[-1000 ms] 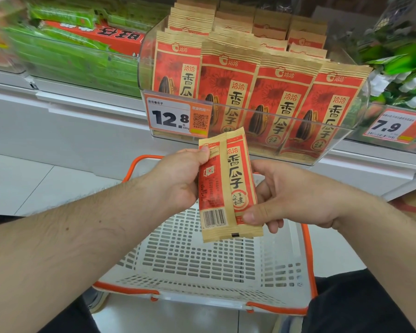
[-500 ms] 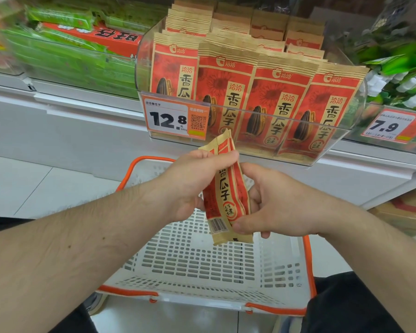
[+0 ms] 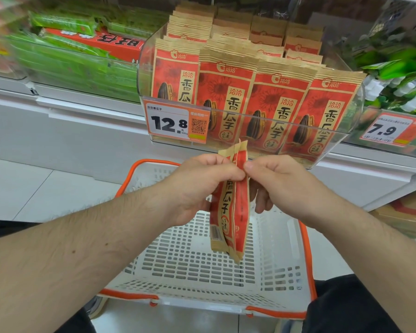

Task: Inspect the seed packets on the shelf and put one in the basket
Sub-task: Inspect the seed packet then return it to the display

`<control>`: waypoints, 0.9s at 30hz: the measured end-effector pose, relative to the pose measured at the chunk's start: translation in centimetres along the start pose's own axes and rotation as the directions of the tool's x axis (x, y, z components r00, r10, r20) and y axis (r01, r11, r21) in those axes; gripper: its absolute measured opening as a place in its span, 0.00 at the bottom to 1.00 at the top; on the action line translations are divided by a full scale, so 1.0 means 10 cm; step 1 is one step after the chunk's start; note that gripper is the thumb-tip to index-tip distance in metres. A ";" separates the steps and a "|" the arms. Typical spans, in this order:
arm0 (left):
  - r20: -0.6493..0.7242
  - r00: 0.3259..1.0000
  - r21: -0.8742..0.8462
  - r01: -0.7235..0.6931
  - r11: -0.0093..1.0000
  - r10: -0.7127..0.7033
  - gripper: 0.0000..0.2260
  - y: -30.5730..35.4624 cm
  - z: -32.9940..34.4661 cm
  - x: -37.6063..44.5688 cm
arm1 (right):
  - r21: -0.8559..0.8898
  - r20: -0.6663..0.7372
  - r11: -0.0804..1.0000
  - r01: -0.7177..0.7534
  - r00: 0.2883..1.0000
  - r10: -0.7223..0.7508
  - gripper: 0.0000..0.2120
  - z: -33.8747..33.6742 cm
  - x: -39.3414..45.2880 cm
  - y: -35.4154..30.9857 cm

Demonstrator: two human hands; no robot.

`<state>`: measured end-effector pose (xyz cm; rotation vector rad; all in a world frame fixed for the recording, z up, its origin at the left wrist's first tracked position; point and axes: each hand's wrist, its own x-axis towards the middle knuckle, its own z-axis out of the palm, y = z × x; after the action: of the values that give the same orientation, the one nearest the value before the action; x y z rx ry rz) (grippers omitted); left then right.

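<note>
A red and tan seed packet (image 3: 229,207) hangs upright at centre frame, turned nearly edge-on to the camera, w/ large printed characters down its narrow visible face and a barcode strip near its lower left corner. Both hands hold it by the upper part: the left hand (image 3: 197,186) has its thumb and fingers curled round the packet's left side, and the right hand (image 3: 279,181) pinches the right edge w/ its thumb tip, the other fingers curled behind. The thumbs nearly meet at the packet's fold. The packet's lower end dangles above a white slotted basket (image 3: 202,267) w/ an orange rim, which sits on the pale tiled floor (image 3: 46,188) near the person; the packet is over the basket's opening, not touching its bottom. Both bare forearms reach in from the near left and near right. Beyond the hands, at the far centre, a clear plastic bin (image 3: 356,111) on the white shelf (image 3: 82,126) holds rows of matching seed packets (image 3: 276,104) standing upright, each showing a dark sunflower seed. A price tag (image 3: 168,123) reading 12.8 w/ a QR code is fixed to the bin's front left. To the far left lie blurred green packs (image 3: 65,56) and a red box (image 3: 101,42); to the far right, green-and-white items (image 3: 399,80) above a second tag (image 3: 387,129) reading 7.9.
</note>
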<state>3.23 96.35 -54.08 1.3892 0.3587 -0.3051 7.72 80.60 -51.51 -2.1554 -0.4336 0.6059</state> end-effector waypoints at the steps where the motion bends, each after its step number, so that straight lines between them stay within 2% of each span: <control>1: 0.010 1.000 -0.003 -0.007 1.000 0.007 0.05 0.00 0.01 0.00 | 0.012 -0.020 1.000 0.005 1.000 -0.005 0.17 0.00 0.00 0.00; 8: 0.029 0.999 -0.049 0.020 0.999 -0.019 0.02 -0.02 0.01 0.02 | 0.034 -0.012 0.999 0.030 0.999 -0.029 0.13 -0.01 -0.02 -0.01; 11: 0.020 1.000 -0.093 0.025 0.995 -0.023 0.02 -0.01 0.01 0.03 | 0.067 0.079 0.997 0.030 0.996 -0.035 0.02 -0.05 -0.04 -0.04; 12: 0.016 0.999 -0.118 0.029 0.993 -0.028 0.03 0.00 0.00 0.03 | 0.037 0.153 0.999 0.022 0.988 -0.028 0.06 -0.08 -0.05 -0.04; 15: -0.010 0.999 -0.209 0.047 0.977 -0.050 0.07 0.03 -0.02 0.04 | -0.091 0.396 0.996 0.015 0.918 0.022 0.29 -0.13 -0.11 -0.08; 17: -0.031 0.998 -0.251 0.044 0.967 -0.054 0.08 0.03 -0.04 0.04 | -0.113 0.463 0.993 0.033 0.886 0.023 0.35 -0.13 -0.13 -0.09; 24: -0.031 0.999 -0.245 0.010 0.969 -0.018 0.06 0.01 -0.04 0.04 | -0.079 0.520 0.991 0.105 0.853 -0.049 0.36 -0.14 -0.11 -0.04; 27: -0.017 1.000 -0.235 -0.026 0.972 0.023 0.06 0.01 -0.05 0.05 | -0.031 0.454 0.994 0.103 0.888 -0.077 0.32 -0.15 -0.08 0.00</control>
<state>3.69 96.88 -54.30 1.1621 0.3766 -0.2250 7.89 79.21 -50.47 -2.0209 -0.8045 1.0605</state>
